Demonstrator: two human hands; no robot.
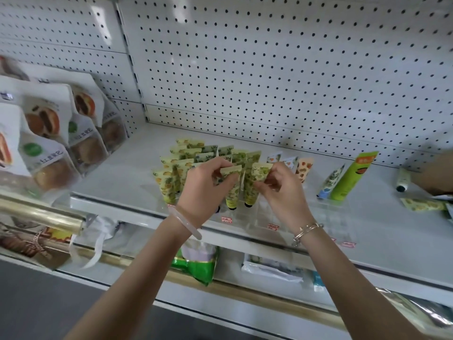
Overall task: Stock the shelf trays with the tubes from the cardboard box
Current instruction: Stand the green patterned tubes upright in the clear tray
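Observation:
Several small green and yellow patterned tubes (182, 155) stand cap-down in rows in a clear tray (264, 212) on the white shelf (117, 182). My left hand (208, 185) pinches the flat top of one green tube (231, 190) at the front of a row. My right hand (279, 185) pinches the top of the neighbouring green tube (251, 190). Both tubes stand upright with their black caps down in the tray. No cardboard box shows in the head view.
Snack bags (56, 133) hang at the left. Other tubes stand to the right: orange-print ones (302, 169), a blue one (331, 180), a large green one (353, 175). A tube (403, 179) and a packet (422, 204) lie far right. Pegboard (269, 69) backs the shelf.

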